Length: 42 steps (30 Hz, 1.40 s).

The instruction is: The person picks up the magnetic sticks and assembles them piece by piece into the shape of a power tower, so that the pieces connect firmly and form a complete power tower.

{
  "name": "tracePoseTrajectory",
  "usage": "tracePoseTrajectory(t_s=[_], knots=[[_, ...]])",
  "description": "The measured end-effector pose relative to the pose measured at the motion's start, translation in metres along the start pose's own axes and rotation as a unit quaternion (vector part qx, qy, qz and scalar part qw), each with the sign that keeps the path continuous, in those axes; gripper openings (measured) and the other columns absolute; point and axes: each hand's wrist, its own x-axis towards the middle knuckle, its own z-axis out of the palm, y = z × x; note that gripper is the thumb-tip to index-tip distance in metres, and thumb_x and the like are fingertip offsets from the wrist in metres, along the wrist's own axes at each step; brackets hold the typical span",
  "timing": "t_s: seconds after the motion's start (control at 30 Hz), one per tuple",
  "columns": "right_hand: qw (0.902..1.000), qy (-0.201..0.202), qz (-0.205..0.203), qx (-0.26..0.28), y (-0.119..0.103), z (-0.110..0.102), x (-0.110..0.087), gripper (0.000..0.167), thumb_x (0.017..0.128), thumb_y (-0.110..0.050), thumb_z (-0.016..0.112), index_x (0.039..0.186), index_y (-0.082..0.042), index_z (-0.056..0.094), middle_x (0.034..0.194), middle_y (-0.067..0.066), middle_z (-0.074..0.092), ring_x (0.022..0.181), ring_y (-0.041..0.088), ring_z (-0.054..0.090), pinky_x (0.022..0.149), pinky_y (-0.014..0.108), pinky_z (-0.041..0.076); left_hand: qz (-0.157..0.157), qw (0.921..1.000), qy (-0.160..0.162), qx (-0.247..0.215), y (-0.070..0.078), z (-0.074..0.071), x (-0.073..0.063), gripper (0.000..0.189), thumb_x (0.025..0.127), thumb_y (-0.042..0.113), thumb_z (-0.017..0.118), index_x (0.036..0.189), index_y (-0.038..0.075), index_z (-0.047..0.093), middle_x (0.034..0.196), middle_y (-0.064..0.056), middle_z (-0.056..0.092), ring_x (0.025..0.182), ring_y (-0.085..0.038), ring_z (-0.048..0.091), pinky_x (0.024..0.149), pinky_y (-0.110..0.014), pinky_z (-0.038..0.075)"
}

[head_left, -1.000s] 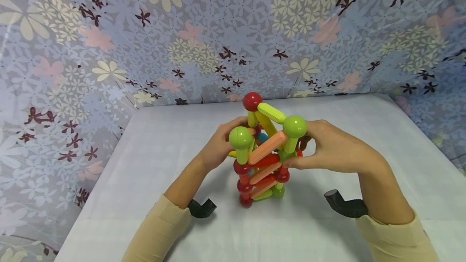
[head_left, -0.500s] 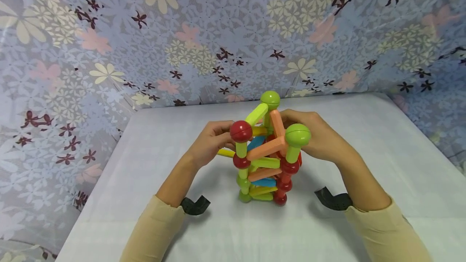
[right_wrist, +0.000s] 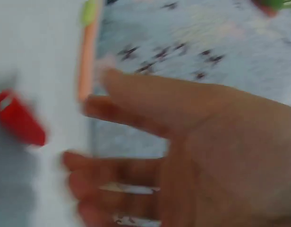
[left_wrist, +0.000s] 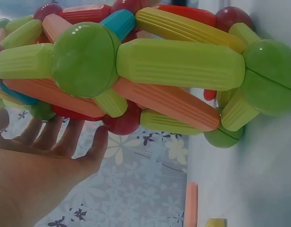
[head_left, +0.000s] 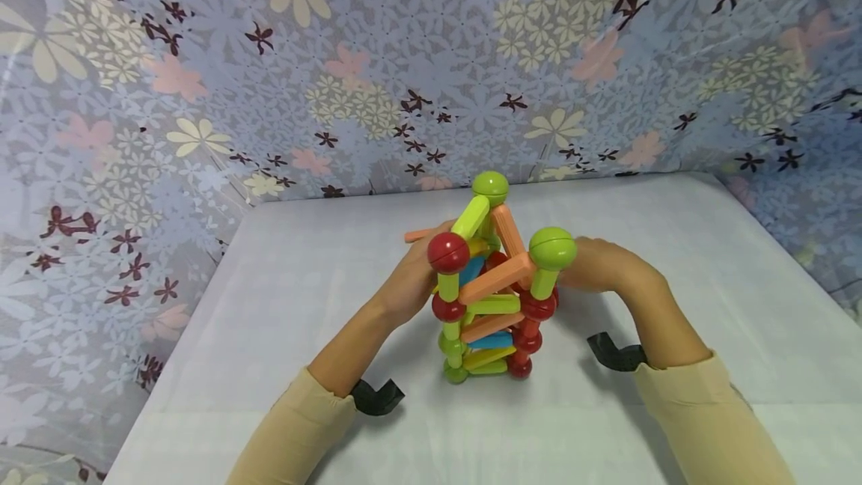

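Observation:
A tower of magnetic sticks and balls stands on the white table, its upper front edge an orange stick (head_left: 494, 280) between red and green balls. My left hand (head_left: 411, 275) is at the tower's left side, partly hidden behind it. In the left wrist view the left hand's fingers (left_wrist: 72, 137) are spread, their tips right at the lower sticks, with the thumb beside a red ball (left_wrist: 123, 119). Behind the tower's right side is my right hand (head_left: 599, 264). The right wrist view, blurred, shows it holding nothing, fingers apart, near a red stick (right_wrist: 22, 120) on the table.
A loose orange stick (head_left: 419, 234) lies on the table (head_left: 323, 245) beyond my left hand. In the left wrist view a yellow stick (left_wrist: 216, 222) lies near it. A flowered cloth (head_left: 377, 58) hangs behind the table.
The tower was turned, bringing different balls to the front. My right hand has since come off its upper part and moved down to the table behind it. My left hand has shifted right, closer in.

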Motion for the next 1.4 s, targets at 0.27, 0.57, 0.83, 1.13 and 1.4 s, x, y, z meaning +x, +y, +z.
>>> tracePoseTrajectory(t_s=[0.27, 0.57, 0.83, 1.13, 1.4], knots=[[0.9894, -0.059, -0.079, 0.106, 0.024, 0.015, 0.021, 0.019, 0.086, -0.015, 0.068, 0.074, -0.013, 0.054, 0.059, 0.000, 0.046, 0.053, 0.014, 0.042, 0.053, 0.030, 0.039, 0.015, 0.9998, 0.002, 0.008, -0.003, -0.003, 0.001, 0.047, 0.101, 0.025, 0.042, 0.139, -0.002, 0.042, 0.126, -0.013, 0.050, 0.118, -0.026, 0.046, 0.100, -0.045, 0.040], [0.9335, 0.180, -0.159, 0.266, -0.010, -0.021, -0.015, 0.013, 0.095, -0.017, 0.061, 0.106, -0.010, 0.064, 0.104, 0.008, 0.060, 0.086, 0.023, 0.057, 0.071, 0.032, 0.049, 0.027, 0.9992, 0.006, 0.029, -0.004, -0.004, 0.000, 0.044, 0.100, 0.019, 0.044, 0.137, -0.004, 0.044, 0.122, -0.012, 0.052, 0.113, -0.023, 0.049, 0.096, -0.043, 0.044], [0.7200, 0.141, -0.364, 0.574, -0.062, -0.020, -0.048, 0.029, 0.104, -0.008, 0.038, 0.112, 0.009, 0.060, 0.110, 0.019, 0.060, 0.094, 0.029, 0.062, 0.076, 0.031, 0.055, 0.024, 0.9993, 0.009, 0.027, -0.006, -0.004, 0.001, 0.043, 0.098, 0.016, 0.044, 0.137, -0.002, 0.044, 0.121, -0.012, 0.051, 0.113, -0.025, 0.048, 0.093, -0.042, 0.047], [0.7123, 0.073, -0.381, 0.585, -0.076, -0.014, -0.054, 0.040, 0.106, -0.020, 0.031, 0.123, 0.005, 0.057, 0.111, 0.020, 0.063, 0.092, 0.025, 0.064, 0.074, 0.031, 0.055, 0.019, 0.9996, 0.006, 0.022, -0.008, -0.004, 0.002, 0.043, 0.099, 0.021, 0.047, 0.135, -0.002, 0.045, 0.120, -0.012, 0.052, 0.111, -0.023, 0.049, 0.093, -0.041, 0.047], [0.7497, 0.078, -0.436, 0.491, -0.076, -0.014, -0.053, 0.047, 0.106, -0.028, 0.035, 0.136, 0.006, 0.047, 0.120, 0.022, 0.059, 0.101, 0.029, 0.062, 0.082, 0.036, 0.053, 0.005, 0.9997, 0.013, 0.021, -0.007, -0.004, 0.001, 0.044, 0.099, 0.015, 0.044, 0.140, -0.001, 0.042, 0.128, -0.011, 0.048, 0.119, -0.023, 0.043, 0.097, -0.043, 0.044]])
